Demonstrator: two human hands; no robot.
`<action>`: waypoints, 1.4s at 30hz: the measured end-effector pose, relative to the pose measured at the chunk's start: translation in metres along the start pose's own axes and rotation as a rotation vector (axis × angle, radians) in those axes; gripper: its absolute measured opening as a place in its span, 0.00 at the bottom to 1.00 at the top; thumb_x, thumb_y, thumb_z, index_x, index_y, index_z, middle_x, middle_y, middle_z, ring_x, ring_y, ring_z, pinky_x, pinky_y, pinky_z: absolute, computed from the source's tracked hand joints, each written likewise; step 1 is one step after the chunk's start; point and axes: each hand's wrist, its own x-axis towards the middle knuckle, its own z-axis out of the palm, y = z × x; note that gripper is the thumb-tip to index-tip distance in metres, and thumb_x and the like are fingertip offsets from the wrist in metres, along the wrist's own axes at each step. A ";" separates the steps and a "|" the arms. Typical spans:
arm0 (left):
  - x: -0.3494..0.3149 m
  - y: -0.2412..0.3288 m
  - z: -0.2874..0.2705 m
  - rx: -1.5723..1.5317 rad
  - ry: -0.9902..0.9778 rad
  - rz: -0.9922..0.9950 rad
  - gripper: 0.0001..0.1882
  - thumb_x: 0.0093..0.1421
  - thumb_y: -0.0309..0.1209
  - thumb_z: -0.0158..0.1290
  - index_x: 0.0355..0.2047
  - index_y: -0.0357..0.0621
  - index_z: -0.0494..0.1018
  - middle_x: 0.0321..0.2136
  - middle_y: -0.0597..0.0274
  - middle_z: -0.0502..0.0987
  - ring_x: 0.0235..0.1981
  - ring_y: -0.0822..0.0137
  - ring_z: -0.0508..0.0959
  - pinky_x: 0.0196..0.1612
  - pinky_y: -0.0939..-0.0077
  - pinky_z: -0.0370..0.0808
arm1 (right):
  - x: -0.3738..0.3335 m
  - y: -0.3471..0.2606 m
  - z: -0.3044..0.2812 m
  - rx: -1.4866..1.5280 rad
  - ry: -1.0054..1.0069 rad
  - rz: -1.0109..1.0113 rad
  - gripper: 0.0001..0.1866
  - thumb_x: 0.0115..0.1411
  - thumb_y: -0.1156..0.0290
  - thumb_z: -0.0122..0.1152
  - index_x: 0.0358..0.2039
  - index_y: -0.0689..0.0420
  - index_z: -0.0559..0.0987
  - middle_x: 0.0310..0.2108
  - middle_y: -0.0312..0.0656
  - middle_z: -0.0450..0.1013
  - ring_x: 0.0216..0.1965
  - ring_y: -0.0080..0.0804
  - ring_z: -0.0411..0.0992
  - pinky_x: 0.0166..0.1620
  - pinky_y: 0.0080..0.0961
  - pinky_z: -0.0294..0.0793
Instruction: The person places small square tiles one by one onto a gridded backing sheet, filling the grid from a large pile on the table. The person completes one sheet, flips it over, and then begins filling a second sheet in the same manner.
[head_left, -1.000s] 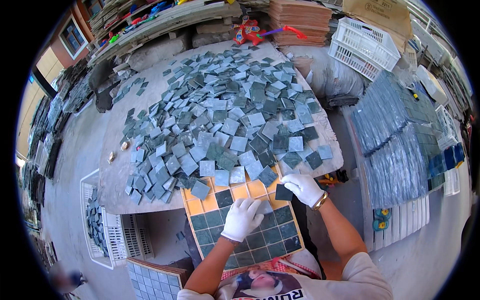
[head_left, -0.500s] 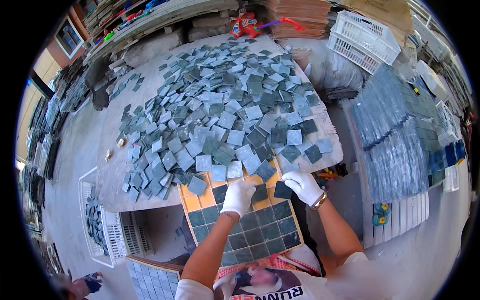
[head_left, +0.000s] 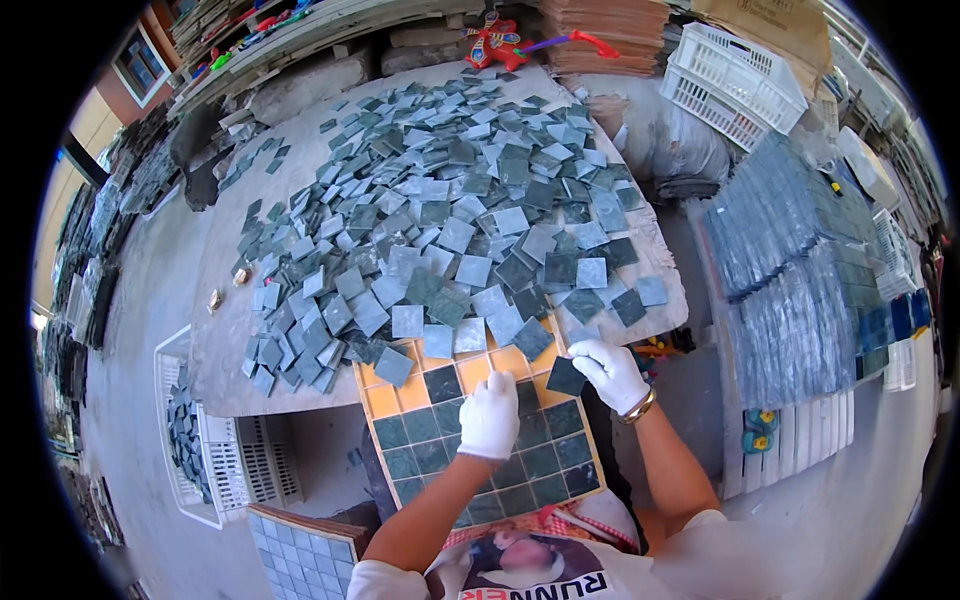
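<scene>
Tile (head_left: 566, 377), dark and square, pinched between thumb and fingers of right hand (head_left: 610, 378), at right edge of gridded orange board (head_left: 413, 396). Left hand (head_left: 489, 415) over middle of board, fingers curled together; cannot tell whether holding anything. Beyond board, on pale table (head_left: 225, 350), big heap of loose tiles (head_left: 455, 236).

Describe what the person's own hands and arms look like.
The left hand and right hand wear white gloves. The forearms are bare below pale, short sleeves. A gold-coloured band circles the right wrist; whether bracelet or watch is unclear.
</scene>
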 end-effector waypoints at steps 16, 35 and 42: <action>-0.023 0.013 0.010 -0.026 0.038 0.030 0.33 0.52 0.41 0.56 0.57 0.43 0.64 0.58 0.53 0.65 0.61 0.55 0.61 0.62 0.53 0.52 | 0.058 -0.020 0.025 0.011 0.177 -0.071 0.08 0.59 0.71 0.56 0.37 0.59 0.78 0.32 0.41 0.78 0.31 0.30 0.76 0.36 0.24 0.73; 0.044 -0.090 -0.049 -0.195 0.403 -0.244 0.14 0.53 0.32 0.53 0.40 0.44 0.72 0.38 0.50 0.74 0.38 0.49 0.74 0.39 0.58 0.73 | 0.109 -0.048 0.067 -0.404 -0.095 -0.185 0.30 0.44 0.59 0.69 0.45 0.61 0.73 0.44 0.53 0.68 0.45 0.49 0.70 0.48 0.37 0.70; 0.101 -0.110 -0.037 0.077 0.234 -0.410 0.33 0.48 0.43 0.62 0.50 0.43 0.63 0.42 0.54 0.69 0.41 0.53 0.73 0.39 0.61 0.75 | 0.006 -0.020 0.004 -0.480 -0.401 -0.160 0.31 0.43 0.66 0.73 0.48 0.58 0.71 0.47 0.46 0.64 0.40 0.39 0.70 0.42 0.29 0.74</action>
